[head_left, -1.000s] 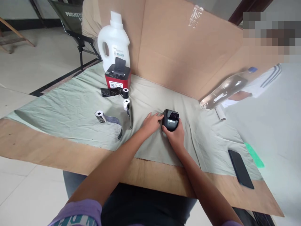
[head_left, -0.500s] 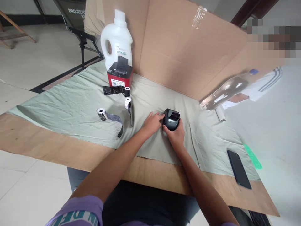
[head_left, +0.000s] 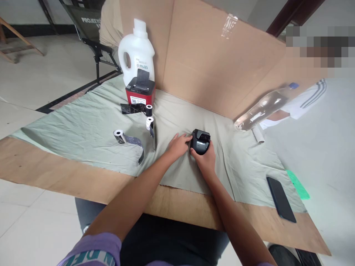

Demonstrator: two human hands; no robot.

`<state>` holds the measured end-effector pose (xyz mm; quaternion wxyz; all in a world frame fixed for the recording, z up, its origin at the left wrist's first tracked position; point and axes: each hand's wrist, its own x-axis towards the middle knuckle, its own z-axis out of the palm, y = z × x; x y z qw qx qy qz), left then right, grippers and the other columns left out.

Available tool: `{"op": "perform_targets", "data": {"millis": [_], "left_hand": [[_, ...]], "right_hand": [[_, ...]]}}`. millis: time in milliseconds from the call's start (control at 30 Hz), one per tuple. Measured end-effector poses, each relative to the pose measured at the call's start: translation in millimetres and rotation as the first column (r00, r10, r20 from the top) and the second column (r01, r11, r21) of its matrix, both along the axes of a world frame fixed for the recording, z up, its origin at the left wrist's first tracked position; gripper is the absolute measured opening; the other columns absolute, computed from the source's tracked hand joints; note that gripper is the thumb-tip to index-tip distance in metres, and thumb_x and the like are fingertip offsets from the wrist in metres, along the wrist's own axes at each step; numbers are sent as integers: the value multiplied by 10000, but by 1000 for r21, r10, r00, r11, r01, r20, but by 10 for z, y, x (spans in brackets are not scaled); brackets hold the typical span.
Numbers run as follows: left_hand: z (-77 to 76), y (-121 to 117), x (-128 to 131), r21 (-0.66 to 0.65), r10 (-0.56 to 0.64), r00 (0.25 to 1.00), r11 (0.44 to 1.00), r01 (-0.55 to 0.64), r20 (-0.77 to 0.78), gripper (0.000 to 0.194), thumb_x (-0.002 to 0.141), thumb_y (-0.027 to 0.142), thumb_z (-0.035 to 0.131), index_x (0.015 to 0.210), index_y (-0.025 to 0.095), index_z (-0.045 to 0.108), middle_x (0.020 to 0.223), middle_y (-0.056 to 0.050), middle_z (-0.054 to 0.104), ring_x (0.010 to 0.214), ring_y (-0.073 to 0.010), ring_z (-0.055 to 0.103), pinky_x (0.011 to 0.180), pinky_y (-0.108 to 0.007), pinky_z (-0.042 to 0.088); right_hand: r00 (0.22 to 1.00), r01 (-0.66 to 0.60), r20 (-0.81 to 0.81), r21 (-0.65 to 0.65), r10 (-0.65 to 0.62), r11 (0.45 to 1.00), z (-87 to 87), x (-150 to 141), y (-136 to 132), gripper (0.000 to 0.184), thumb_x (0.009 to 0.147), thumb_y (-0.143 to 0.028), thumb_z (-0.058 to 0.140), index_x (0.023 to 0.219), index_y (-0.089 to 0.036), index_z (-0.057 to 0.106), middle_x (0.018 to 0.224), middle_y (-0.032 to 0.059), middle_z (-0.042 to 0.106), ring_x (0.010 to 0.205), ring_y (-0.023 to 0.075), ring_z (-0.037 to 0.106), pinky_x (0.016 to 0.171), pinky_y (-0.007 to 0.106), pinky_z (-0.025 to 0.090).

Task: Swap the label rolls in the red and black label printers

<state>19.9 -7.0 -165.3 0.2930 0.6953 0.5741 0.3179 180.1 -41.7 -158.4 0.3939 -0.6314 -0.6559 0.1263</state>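
Portable printer (head_left: 200,143): probably light, rigid; grip sides. Right hand (head_left: 206,158) clasps it; left hand (head_left: 179,145) loose, forefinger touching it.

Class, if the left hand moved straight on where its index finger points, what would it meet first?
Probably the black device in the right hand; the left fingertip seems to touch its side.

Clear bottle (head_left: 263,109), dark phone (head_left: 281,199)
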Motion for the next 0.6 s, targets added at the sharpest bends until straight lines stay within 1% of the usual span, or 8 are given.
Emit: {"op": "perform_targets", "data": {"millis": [167,267,333,400,467,500,600], "left_hand": [[-26,41,-1,-1,14,999,1000,-14,32,711,751,-19,458,1352,285,684,1433,-25,644,1465,-201,479,1307,-451,185],[-26,29,7,-15,3,998,1000,-2,61,652,813,15,439,1363,268,680,1454,-36,628,1465,-222,479,1310,-467,176],[-9,-11,14,-21,-22,996,1000,24,85,657,856,46,417,1450,258,603,1517,-38,568,1489,-222,446,1312,-462,170],[20,-63,24,-30,-40,994,999,44,106,722,873,64,411,1572,243,438,1574,-42,500,1514,-205,404,1313,-450,164],[50,-109,34,-38,-43,994,998,47,105,792,868,65,419,1635,211,290,1605,-57,453,1529,-190,376,1315,-437,155],[61,-127,40,-40,-43,994,998,47,100,811,862,61,422,1644,196,254,1614,-62,439,1533,-189,369,1316,-434,150],[66,-154,57,-20,-43,992,999,46,121,820,852,51,415,1646,164,242,1631,-66,413,1534,-197,368,1315,-416,172]], "right_hand": [[1000,7,-28,-8,-7,1000,4,-4,-5,869,702,-535,767,1422,-146,473,1296,190,656,1174,345,637,992,480,511],[999,4,-37,-16,-5,1000,0,0,-3,883,699,-537,772,1428,-143,467,1321,195,643,1195,346,628,1010,486,505],[999,-2,-43,-22,1,1000,1,2,1,886,697,-532,774,1433,-147,464,1340,196,632,1209,347,621,1020,490,500],[999,-9,-47,-29,7,1000,9,1,3,878,698,-527,773,1430,-150,467,1335,195,632,1208,348,620,1015,491,503],[999,-21,-51,-38,19,999,21,1,3,856,706,-521,767,1420,-151,475,1315,192,640,1195,346,625,999,485,512],[998,-28,-53,-41,26,999,26,1,3,841,710,-517,764,1412,-150,481,1304,190,643,1187,344,628,989,480,517],[997,-46,-67,-32,44,998,28,11,5,818,714,-507,762,1398,-148,491,1292,189,647,1175,341,631,977,471,523]]}}
